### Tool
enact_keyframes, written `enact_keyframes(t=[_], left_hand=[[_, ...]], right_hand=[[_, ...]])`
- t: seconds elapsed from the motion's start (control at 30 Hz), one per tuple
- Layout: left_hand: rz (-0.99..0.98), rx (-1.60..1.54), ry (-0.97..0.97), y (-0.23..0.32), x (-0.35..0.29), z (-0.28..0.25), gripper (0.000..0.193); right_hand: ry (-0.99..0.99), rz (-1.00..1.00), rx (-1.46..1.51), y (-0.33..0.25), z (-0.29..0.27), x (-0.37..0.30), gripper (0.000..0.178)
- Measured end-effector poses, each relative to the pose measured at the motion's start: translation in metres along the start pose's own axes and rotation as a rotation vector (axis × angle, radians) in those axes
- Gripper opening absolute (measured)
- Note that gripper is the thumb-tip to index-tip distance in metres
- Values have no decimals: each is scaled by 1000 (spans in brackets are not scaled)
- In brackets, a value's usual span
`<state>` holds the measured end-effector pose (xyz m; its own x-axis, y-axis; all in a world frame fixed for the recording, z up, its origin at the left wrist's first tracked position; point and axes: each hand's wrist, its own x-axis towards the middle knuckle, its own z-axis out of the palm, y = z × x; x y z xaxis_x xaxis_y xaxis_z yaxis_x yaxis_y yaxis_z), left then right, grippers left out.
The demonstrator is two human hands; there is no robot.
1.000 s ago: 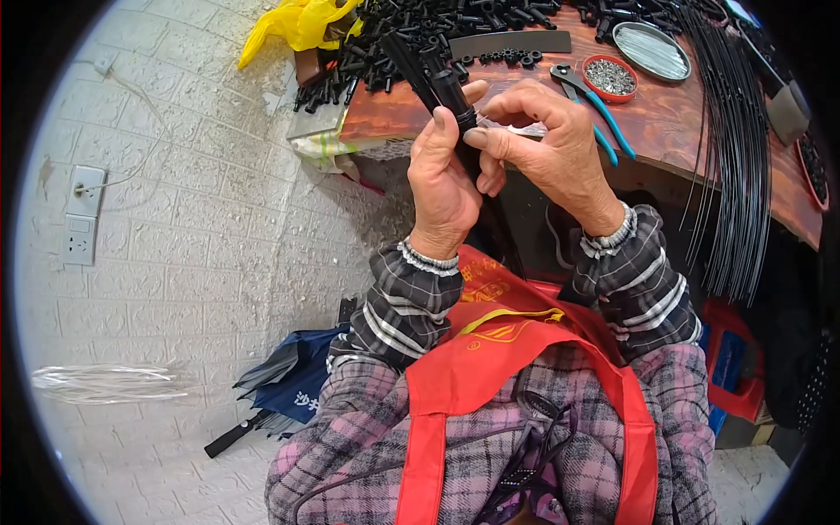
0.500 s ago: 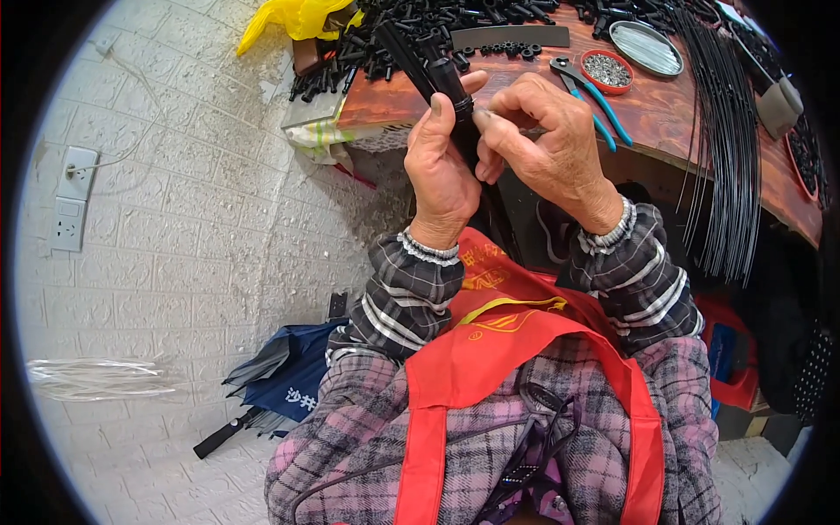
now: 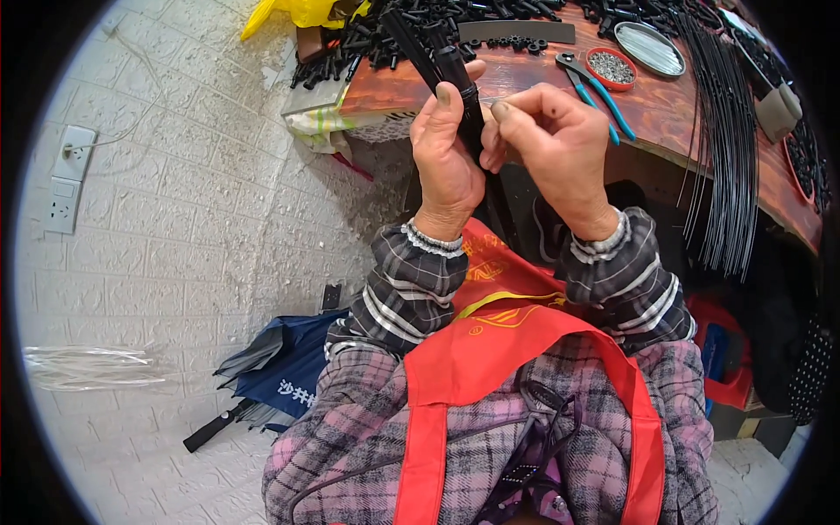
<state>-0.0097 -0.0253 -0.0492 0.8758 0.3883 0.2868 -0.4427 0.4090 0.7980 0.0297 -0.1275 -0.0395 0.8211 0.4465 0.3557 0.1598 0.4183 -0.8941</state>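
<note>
By the table [image 3: 661, 114], my left hand [image 3: 448, 166] clasps black rods [image 3: 451, 68], right hand [image 3: 564, 144] pinched, contents unclear: seemingly tying, next needing steady tension.

Black rods [image 3: 409, 49], bunched together, top ends leaning left — and right alongside them a black tube [image 3: 451, 64], ringed lower down, tilted the same way! The left hand [image 3: 446, 162] has both, dark lengths slanting below.
</note>
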Motion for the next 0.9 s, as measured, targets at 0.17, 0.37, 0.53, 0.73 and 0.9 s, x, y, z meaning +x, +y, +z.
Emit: enact_keyframes(t=[0.17, 0.37, 0.53, 0.73, 0.9], left_hand=[[-108, -108, -41, 1, -1, 0, 47], [-83, -66, -24, -2, 1, -6, 48], [-124, -99, -45, -13, 7, -8, 48], [-202, -156, -8, -18, 8, -25, 51], [-211, -147, -30, -20, 9, -22, 52]], right_hand=[[94, -725, -674, 8, -11, 14, 10], [-91, -543, -700, 5, -12, 14, 11], [-219, 313, 31, -11, -22, 19, 20], [126, -182, -1422, 9, -73, 15, 29], [170, 40, -1643, 8, -87, 19, 37]])
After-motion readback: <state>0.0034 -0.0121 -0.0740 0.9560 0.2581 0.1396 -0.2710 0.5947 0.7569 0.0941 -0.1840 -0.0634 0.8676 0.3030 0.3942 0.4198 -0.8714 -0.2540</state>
